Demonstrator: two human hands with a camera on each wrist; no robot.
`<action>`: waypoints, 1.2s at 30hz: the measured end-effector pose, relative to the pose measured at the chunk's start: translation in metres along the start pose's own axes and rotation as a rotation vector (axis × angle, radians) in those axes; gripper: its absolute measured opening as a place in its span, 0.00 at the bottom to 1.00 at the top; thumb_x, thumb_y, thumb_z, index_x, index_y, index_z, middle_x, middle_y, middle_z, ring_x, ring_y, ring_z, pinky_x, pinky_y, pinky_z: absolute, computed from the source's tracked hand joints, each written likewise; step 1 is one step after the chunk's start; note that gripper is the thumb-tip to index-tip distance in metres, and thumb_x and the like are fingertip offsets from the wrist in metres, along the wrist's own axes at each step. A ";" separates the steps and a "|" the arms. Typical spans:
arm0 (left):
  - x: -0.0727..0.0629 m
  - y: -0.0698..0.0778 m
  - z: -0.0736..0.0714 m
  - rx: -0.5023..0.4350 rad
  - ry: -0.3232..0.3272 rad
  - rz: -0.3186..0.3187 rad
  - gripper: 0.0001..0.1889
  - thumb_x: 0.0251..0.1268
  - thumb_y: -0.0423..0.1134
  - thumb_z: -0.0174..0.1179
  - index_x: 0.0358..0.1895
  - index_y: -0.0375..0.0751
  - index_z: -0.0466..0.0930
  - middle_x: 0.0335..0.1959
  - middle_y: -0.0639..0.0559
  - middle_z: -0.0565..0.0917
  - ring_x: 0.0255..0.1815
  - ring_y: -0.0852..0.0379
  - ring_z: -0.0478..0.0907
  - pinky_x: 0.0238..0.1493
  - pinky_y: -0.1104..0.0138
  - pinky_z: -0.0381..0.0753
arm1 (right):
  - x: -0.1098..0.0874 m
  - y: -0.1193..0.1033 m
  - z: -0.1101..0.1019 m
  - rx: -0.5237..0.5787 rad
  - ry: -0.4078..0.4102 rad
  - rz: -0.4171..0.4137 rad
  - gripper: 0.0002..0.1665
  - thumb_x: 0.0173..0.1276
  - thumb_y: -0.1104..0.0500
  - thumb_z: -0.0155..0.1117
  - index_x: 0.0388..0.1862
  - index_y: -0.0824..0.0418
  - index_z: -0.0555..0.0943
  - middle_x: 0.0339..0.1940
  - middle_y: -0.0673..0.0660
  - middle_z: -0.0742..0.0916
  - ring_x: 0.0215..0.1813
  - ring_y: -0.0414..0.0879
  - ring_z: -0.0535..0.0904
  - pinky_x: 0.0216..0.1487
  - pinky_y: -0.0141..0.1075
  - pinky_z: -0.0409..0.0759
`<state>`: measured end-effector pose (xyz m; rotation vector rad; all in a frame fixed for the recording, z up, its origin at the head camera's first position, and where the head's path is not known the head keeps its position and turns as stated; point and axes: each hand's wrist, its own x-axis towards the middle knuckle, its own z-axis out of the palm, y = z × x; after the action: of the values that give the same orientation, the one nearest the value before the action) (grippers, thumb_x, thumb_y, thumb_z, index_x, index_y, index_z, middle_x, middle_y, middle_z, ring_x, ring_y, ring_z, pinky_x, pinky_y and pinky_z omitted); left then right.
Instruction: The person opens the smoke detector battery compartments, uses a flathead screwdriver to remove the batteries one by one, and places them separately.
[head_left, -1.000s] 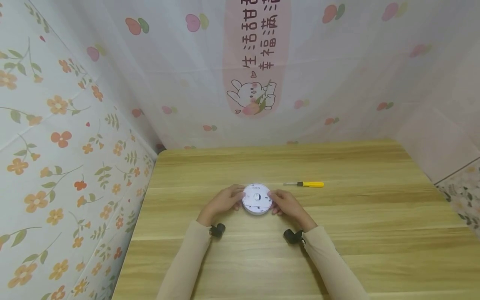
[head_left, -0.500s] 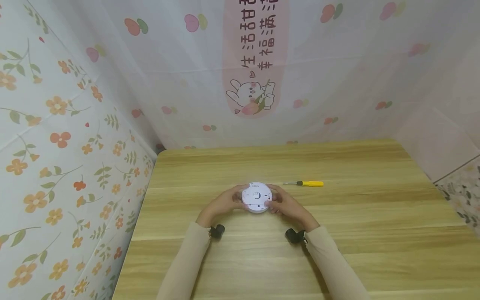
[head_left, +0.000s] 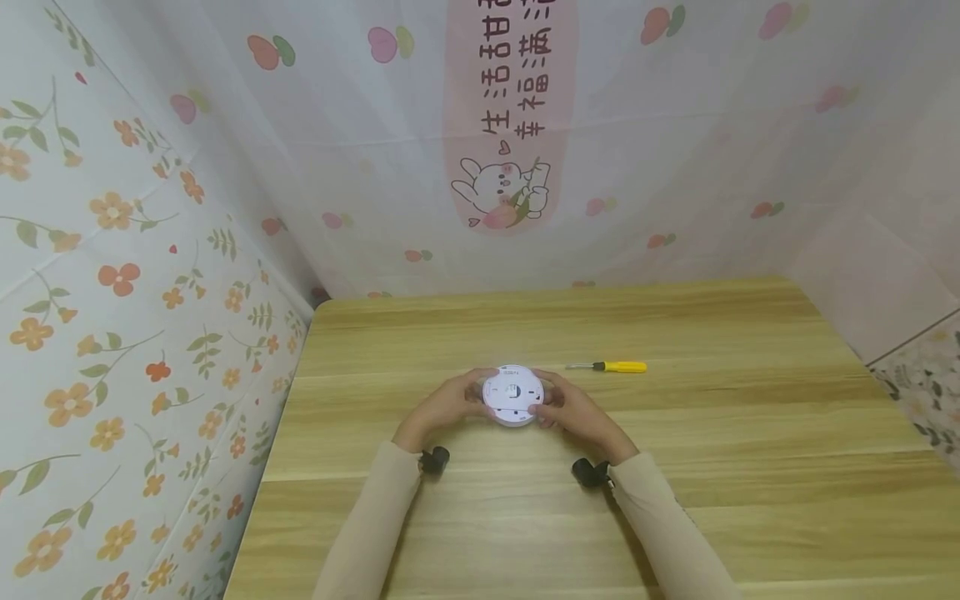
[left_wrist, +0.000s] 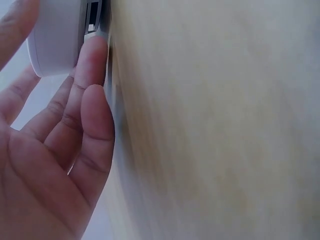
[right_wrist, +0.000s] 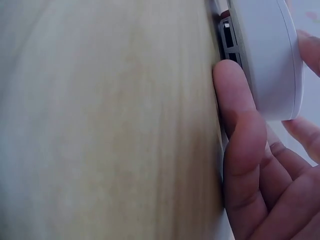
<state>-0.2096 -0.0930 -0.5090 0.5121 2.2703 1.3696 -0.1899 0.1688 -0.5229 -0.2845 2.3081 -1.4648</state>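
In the head view I grip the round white device [head_left: 513, 390] between both hands just over the wooden table [head_left: 375, 342]; my left hand [head_left: 450, 402] curls round one side and my right hand [head_left: 576, 408] round the other, thumbs on the near part of its flat, marked face; a screwdriver [head_left: 624, 367] with a yellow handle lies apart on the right; to handle this well, I reckon both thumbs should press evenly, so the face doesn't tip; in the left wrist view my fingers reach beneath the smooth white wall, one tip beside the dark slotted part [left_wrist: 93, 15] that sits low, towards the tabletop; whether the device touches the wood there I can't quite tell; in the right wrist view my fingertips hold it the same way beside the slots; I'd judge it best to grip the solid wall and spare those thin bars.
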 end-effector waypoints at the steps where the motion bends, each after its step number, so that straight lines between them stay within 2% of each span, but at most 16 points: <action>1: 0.000 0.000 0.000 0.000 0.002 -0.005 0.37 0.54 0.42 0.70 0.70 0.54 0.66 0.49 0.46 0.82 0.52 0.53 0.77 0.56 0.59 0.73 | 0.000 0.000 0.000 -0.012 0.005 0.002 0.42 0.64 0.55 0.67 0.75 0.53 0.60 0.42 0.62 0.85 0.31 0.46 0.82 0.34 0.35 0.77; 7: 0.003 0.000 -0.002 0.045 0.003 0.016 0.35 0.54 0.40 0.70 0.68 0.50 0.68 0.44 0.46 0.83 0.47 0.54 0.79 0.51 0.62 0.76 | -0.001 -0.002 0.000 -0.055 0.026 -0.002 0.41 0.63 0.52 0.68 0.74 0.51 0.63 0.37 0.56 0.86 0.32 0.45 0.80 0.35 0.34 0.74; 12: 0.003 0.000 -0.003 0.089 0.009 0.052 0.33 0.55 0.40 0.69 0.66 0.49 0.69 0.44 0.47 0.83 0.46 0.55 0.79 0.51 0.62 0.76 | -0.001 -0.003 0.000 -0.079 0.025 -0.030 0.42 0.64 0.50 0.68 0.74 0.53 0.63 0.36 0.55 0.87 0.32 0.44 0.81 0.42 0.37 0.74; 20: 0.006 -0.001 -0.002 0.070 0.032 0.026 0.32 0.52 0.40 0.71 0.63 0.50 0.72 0.42 0.48 0.84 0.45 0.55 0.79 0.52 0.60 0.77 | -0.003 -0.004 0.000 -0.117 0.016 -0.041 0.41 0.66 0.52 0.65 0.75 0.55 0.60 0.36 0.54 0.87 0.33 0.42 0.83 0.50 0.39 0.76; 26: 0.005 0.001 -0.002 0.052 0.041 0.017 0.29 0.52 0.38 0.71 0.60 0.47 0.74 0.43 0.46 0.85 0.45 0.54 0.80 0.53 0.59 0.77 | -0.003 -0.006 0.000 -0.133 -0.001 -0.064 0.39 0.69 0.54 0.62 0.75 0.60 0.59 0.36 0.56 0.87 0.33 0.41 0.83 0.45 0.35 0.80; 30: 0.005 0.000 -0.002 0.035 0.055 0.006 0.25 0.52 0.36 0.71 0.56 0.44 0.76 0.41 0.45 0.85 0.43 0.54 0.81 0.50 0.62 0.78 | -0.002 -0.003 0.000 -0.124 -0.002 -0.077 0.37 0.70 0.55 0.60 0.74 0.63 0.60 0.33 0.57 0.87 0.32 0.41 0.84 0.41 0.30 0.81; 36: 0.006 0.002 -0.002 0.038 0.055 -0.011 0.26 0.52 0.36 0.71 0.57 0.46 0.76 0.41 0.45 0.84 0.44 0.54 0.80 0.48 0.63 0.79 | -0.002 -0.002 0.001 -0.109 0.016 -0.075 0.38 0.69 0.55 0.61 0.74 0.63 0.60 0.33 0.57 0.87 0.32 0.41 0.83 0.40 0.31 0.82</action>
<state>-0.2154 -0.0902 -0.5078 0.4796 2.3436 1.3527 -0.1874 0.1681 -0.5213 -0.3958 2.4184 -1.3823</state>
